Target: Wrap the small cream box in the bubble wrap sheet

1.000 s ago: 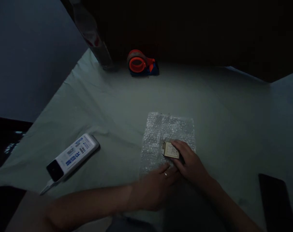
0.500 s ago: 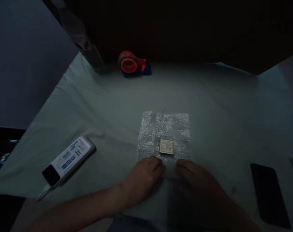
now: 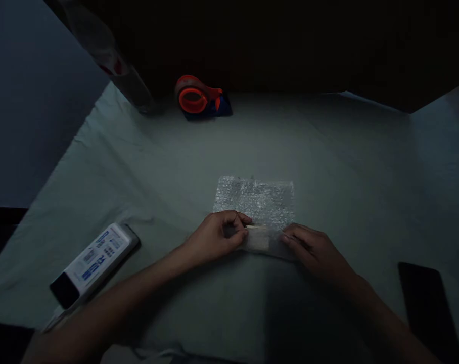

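Note:
A sheet of bubble wrap point(image 3: 256, 199) lies on the cloth in front of me, its near edge folded up over a small flat box point(image 3: 257, 240). The box shows only dimly through the plastic. At the left end of the fold, my left hand point(image 3: 224, 233) pinches the bubble wrap between thumb and fingers. My right hand point(image 3: 309, 245) grips the fold's right end, fingers closed on the plastic. The far part of the sheet lies flat beyond both hands.
An orange and blue tape dispenser point(image 3: 199, 98) rests at the back. On the left is a white device point(image 3: 95, 263) with blue print and a cable; on the right, a black phone point(image 3: 428, 308). A clear plastic-wrapped object point(image 3: 119, 71) stands back left, against a large dark panel point(image 3: 275, 45).
Both hands have moved forward, bringing the near edge of the bubble wrap up over the small box. The box's printed face was uncovered before. The view has shifted slightly.

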